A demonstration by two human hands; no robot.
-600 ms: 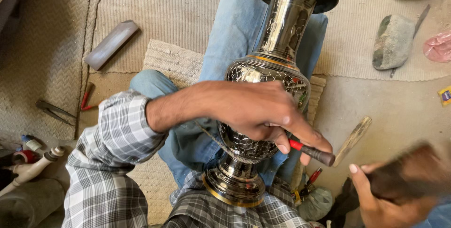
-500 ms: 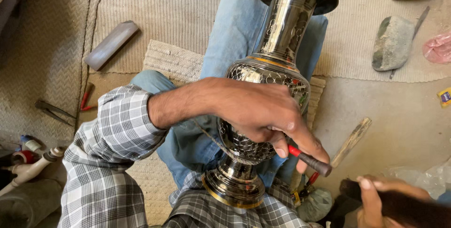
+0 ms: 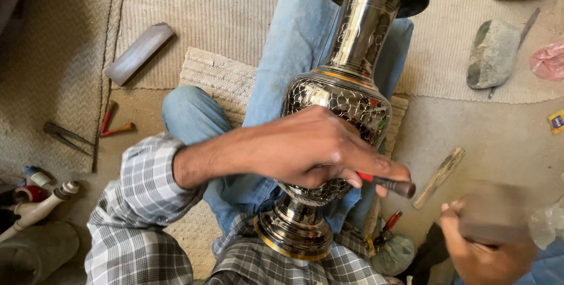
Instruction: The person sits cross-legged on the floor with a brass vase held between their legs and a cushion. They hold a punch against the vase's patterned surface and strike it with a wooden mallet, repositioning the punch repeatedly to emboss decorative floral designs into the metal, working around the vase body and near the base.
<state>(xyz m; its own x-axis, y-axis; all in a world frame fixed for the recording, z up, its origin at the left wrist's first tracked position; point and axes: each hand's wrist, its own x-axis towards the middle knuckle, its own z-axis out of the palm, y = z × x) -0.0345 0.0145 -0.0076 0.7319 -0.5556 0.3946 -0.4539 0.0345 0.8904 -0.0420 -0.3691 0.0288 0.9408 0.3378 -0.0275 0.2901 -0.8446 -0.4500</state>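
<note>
A tall engraved metal vase (image 3: 346,103) with dark, silver and gold bands lies across my lap, foot toward me and mouth pointing away. My left hand (image 3: 317,147) reaches over its belly and grips a red-handled chisel (image 3: 390,184), whose dark end points right. At the bottom right my right hand (image 3: 479,250) is closed around a blurred dark mallet-like tool (image 3: 496,211), just right of the chisel's end.
A flat metal strip (image 3: 439,169) and a small red-handled tool (image 3: 389,226) lie on the floor near my right hand. Two stones (image 3: 492,53) rest at the upper right, a grey bar (image 3: 140,53) at the upper left. Small tools (image 3: 108,123) and tubes (image 3: 41,203) lie at the left.
My right hand with the blurred tool dropped low, then rose again toward the chisel's end. My left hand and the chisel stayed on the vase.
</note>
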